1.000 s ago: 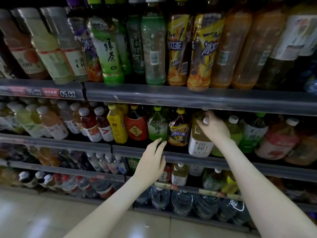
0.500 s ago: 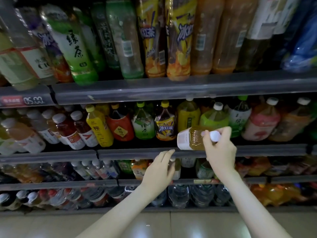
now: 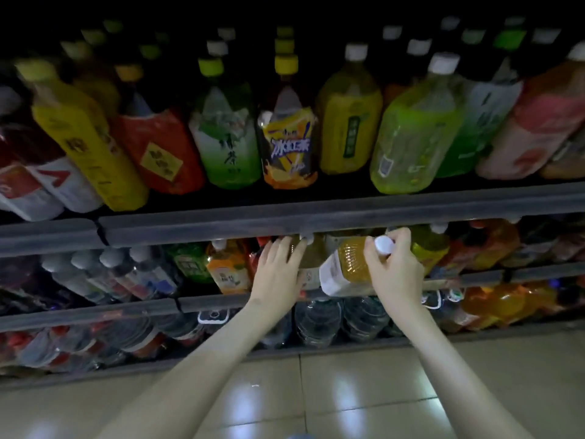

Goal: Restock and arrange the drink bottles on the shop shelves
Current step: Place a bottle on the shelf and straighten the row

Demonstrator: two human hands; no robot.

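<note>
Now | R hand [image 3: 394,275] grips amber btl [image 3: 348,267] | tilted, white cap [image 3: 384,244]

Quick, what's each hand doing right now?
Left hand: open, touching a shelved bottle.
Right hand: gripping the amber bottle by its neck.

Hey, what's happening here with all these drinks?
A person is stocking a shop's drink shelves by hand. The right hand grips an amber tea bottle near its white cap, holding it tilted in front of a low shelf. The left hand lies with its fingers against a standing bottle beside it, seemingly to make room. The tilted bottle does not look set down yet.
</note>
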